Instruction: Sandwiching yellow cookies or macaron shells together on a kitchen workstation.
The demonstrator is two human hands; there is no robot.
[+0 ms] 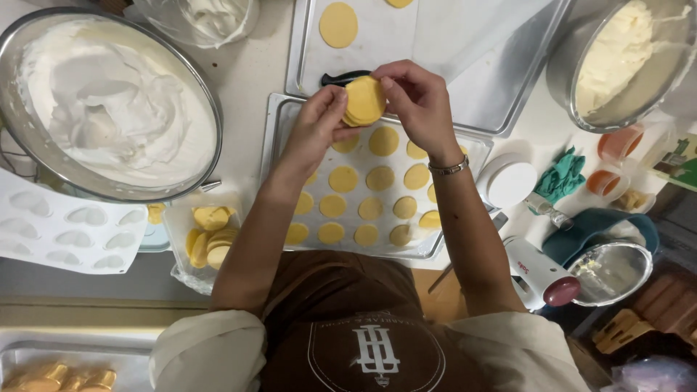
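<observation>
Both my hands hold a small stack of round yellow cookie discs (pixel 364 101) above a metal baking tray (pixel 274 123). My left hand (pixel 317 122) pinches the stack from the left, and my right hand (pixel 415 101) grips it from the right, with a bracelet on that wrist. Below the hands, rows of several flat yellow discs (pixel 370 208) lie on white paper in the tray. A second tray (pixel 501 94) lies behind it with a single disc (pixel 338 24) on its paper.
A large steel bowl of white whipped cream (pixel 109 101) stands at left, another bowl of pale cream (pixel 617 58) at top right. A clear tub of yellow discs (pixel 207 236) and a white silicone mould (pixel 65 232) sit at lower left. A white lidded jar (pixel 508 181) and small tools lie right.
</observation>
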